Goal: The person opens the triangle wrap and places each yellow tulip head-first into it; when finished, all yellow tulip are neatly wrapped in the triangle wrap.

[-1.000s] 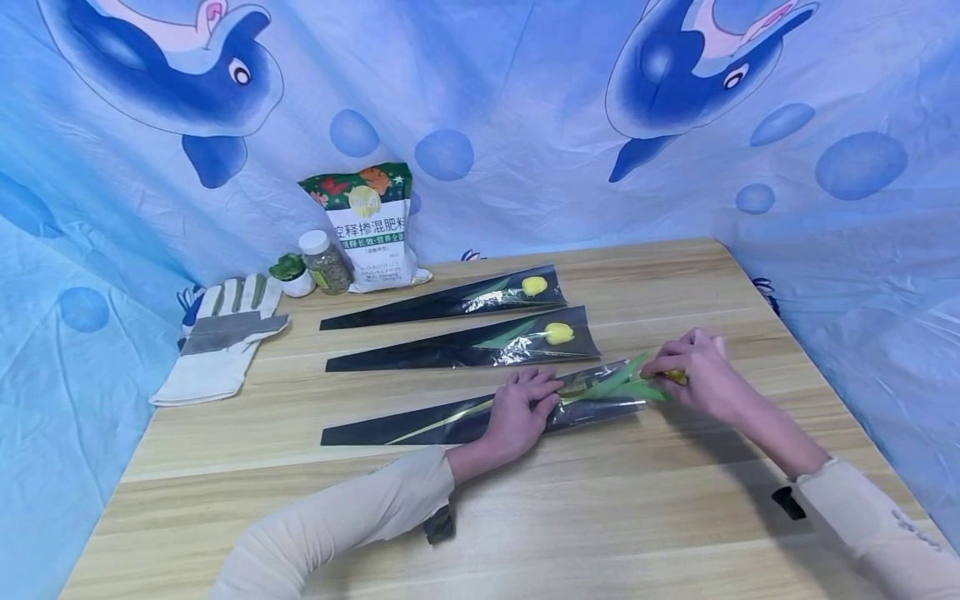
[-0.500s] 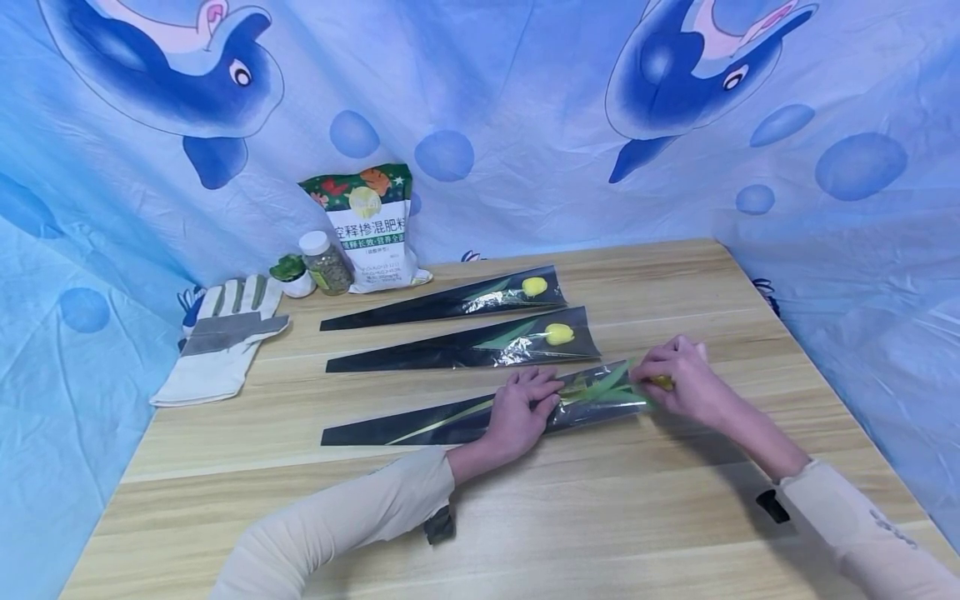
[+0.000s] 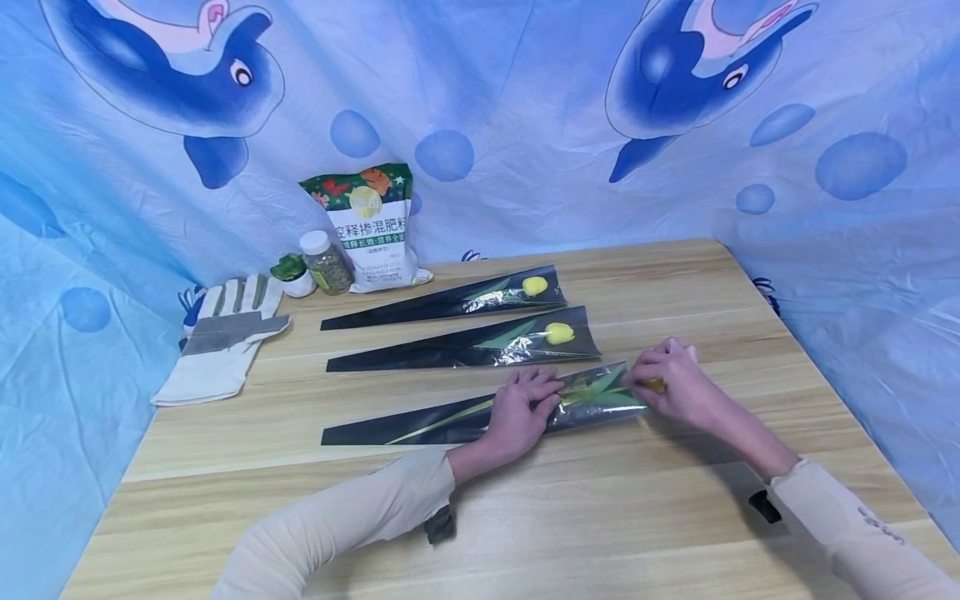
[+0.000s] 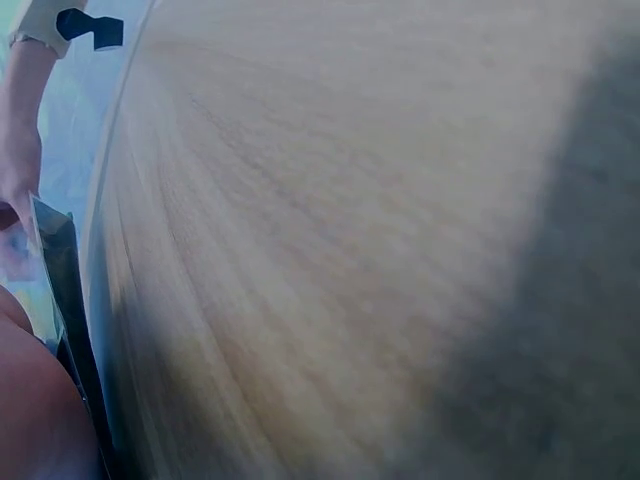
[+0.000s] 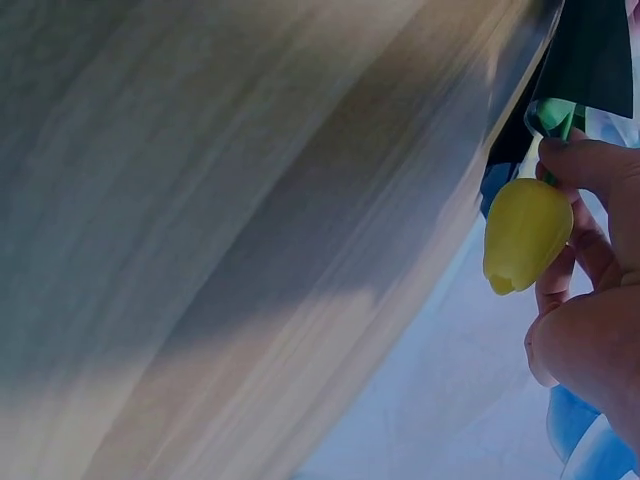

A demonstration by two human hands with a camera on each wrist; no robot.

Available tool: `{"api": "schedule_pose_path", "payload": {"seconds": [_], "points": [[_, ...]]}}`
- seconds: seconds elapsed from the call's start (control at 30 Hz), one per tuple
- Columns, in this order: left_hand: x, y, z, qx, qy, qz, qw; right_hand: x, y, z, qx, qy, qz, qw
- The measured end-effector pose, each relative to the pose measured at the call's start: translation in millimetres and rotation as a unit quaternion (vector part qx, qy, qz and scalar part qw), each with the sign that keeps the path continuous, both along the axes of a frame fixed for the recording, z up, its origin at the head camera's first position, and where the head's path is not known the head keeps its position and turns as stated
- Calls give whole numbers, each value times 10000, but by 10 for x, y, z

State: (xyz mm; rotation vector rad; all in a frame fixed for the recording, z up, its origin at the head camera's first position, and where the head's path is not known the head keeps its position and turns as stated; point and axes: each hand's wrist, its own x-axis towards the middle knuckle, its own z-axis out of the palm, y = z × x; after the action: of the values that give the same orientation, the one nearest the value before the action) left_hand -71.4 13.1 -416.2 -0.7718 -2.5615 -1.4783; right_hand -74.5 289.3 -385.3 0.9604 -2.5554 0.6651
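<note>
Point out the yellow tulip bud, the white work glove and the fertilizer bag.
yellow tulip bud (image 5: 524, 232), right wrist view, middle of the bud
white work glove (image 3: 213, 350), head view, palm
fertilizer bag (image 3: 372, 237), head view, printed front

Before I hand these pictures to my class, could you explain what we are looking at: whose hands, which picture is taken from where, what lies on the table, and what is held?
There is no machine here: a person works with two bare hands and wears three cameras. The wide picture comes from the head camera, looking down at a wooden table. The two blurry close-ups come from cameras on the left and right wrists.

The left hand presses flat on a long dark plastic sleeve. The right hand pinches a yellow tulip at the sleeve's wide end; its green leaves lie inside the sleeve. The right wrist view shows the bloom best.

Behind lie two more sleeved tulips, and at the back left a work glove, a small jar, a small potted plant and a printed bag.
</note>
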Motion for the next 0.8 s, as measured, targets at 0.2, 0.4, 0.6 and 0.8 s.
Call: {"api": "schedule_pose_path", "payload": {"seconds": [0.2,0.4,0.6,0.8], "points": [[-1,-5,-8,-124,-28,17,9999,3,31,-34,-59,-104,-2,9999],[-7,-6,-14,-276,51,-31,9996,16,168,-5,-352,-356,33,9987],[-11,-8,-17,-299,112,-56,9995,45,379,43,-209,-672,-311,9970],[-2,-11,-14,-264,65,-56,9996,62,478,0,-48,-1216,-438,9916]]}}
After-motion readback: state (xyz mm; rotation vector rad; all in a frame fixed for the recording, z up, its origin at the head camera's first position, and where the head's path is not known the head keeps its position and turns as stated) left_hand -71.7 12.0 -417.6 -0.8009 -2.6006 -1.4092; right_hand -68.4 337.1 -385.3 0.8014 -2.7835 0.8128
